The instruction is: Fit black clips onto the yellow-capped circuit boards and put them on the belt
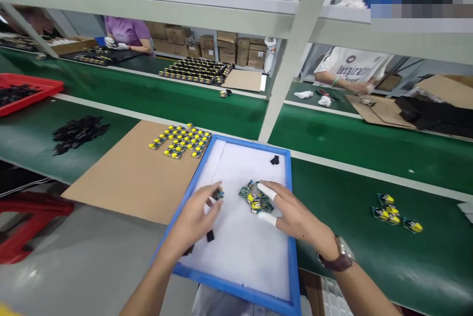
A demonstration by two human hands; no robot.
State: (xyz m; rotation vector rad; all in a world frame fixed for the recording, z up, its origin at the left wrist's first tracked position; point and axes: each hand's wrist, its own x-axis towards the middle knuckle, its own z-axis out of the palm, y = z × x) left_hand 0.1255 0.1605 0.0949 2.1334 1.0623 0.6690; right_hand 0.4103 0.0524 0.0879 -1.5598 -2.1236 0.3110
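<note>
Green belt (332,143) runs across the bench. Cardboard (129,178) at left carries board rows (181,139). Blue tray (251,142), white-lined, sits at the near edge, its left side over the cardboard.

Left hand (192,222): over the tray's left half, fingertips pinching one board (218,193).

Right hand (295,215): spread, gripping nothing; capped fingertips (266,190) touch the board pile (253,197) at tray centre.

Black part (210,236) lies on the tray, just beside the left hand.
</note>
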